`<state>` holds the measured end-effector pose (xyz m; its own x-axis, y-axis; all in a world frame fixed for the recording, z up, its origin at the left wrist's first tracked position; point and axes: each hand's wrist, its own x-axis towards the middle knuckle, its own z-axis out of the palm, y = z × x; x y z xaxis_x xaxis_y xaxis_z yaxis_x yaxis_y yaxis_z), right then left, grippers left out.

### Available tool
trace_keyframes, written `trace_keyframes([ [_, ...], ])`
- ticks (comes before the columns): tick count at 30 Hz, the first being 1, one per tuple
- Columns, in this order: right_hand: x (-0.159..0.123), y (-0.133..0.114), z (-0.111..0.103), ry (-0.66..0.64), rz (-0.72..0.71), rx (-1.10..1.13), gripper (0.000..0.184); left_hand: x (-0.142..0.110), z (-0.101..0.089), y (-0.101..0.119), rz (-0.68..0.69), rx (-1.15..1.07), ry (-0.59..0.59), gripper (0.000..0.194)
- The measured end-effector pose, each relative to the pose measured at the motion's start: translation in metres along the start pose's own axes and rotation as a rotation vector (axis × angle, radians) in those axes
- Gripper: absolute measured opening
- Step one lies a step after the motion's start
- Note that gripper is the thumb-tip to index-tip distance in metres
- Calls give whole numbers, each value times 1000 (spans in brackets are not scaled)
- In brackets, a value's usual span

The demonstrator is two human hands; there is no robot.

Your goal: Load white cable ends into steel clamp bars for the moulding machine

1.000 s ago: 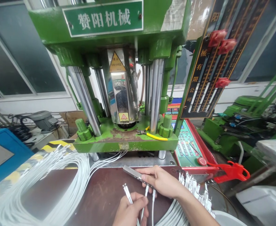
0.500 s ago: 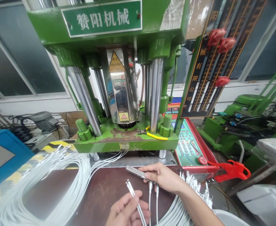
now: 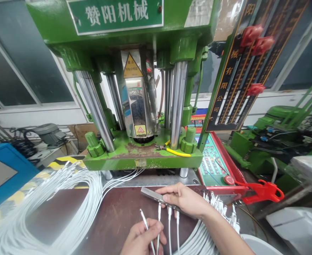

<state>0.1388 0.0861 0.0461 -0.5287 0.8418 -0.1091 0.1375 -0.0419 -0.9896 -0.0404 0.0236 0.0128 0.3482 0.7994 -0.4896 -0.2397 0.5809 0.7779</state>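
My right hand [image 3: 184,201] grips a flat grey metal bar [image 3: 151,193], held tilted above the brown tabletop [image 3: 116,209]. Two white cables [image 3: 178,226] hang by their ends from the bar's lower edge. Low in the view, my left hand [image 3: 145,236] pinches two more white cables. One, the upright cable [image 3: 159,213], has its tip at the bar's lower edge; whether it is seated there I cannot tell. The other, a loose cable [image 3: 143,216], points up and left, apart from the bar.
Behind the tabletop stands a green press [image 3: 142,163], with yellow-handled pliers [image 3: 178,153] on its bed. A large coil of white cables [image 3: 92,198] lies left; bundled cable ends [image 3: 219,205] lie right. Beyond are a control panel [image 3: 211,161] and a red plastic piece [image 3: 267,191].
The cables in my left hand have spread apart. One has moved right and up to the bar's lower edge, while the other stays to the left. My right hand keeps its hold.
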Motion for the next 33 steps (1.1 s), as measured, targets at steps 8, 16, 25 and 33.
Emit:
trace_keyframes([
  [8,1,3,0,-21,-5,46,33,4,-4,-5,-8,87,-11,40],
  [16,0,-2,0,-28,-24,41,32,8,-6,-6,12,132,-24,38],
  [25,-2,-4,0,-37,-15,-14,31,13,-9,-7,-1,165,41,41],
  [33,-1,-2,-1,-45,-1,41,35,9,-1,-1,-5,12,20,37],
])
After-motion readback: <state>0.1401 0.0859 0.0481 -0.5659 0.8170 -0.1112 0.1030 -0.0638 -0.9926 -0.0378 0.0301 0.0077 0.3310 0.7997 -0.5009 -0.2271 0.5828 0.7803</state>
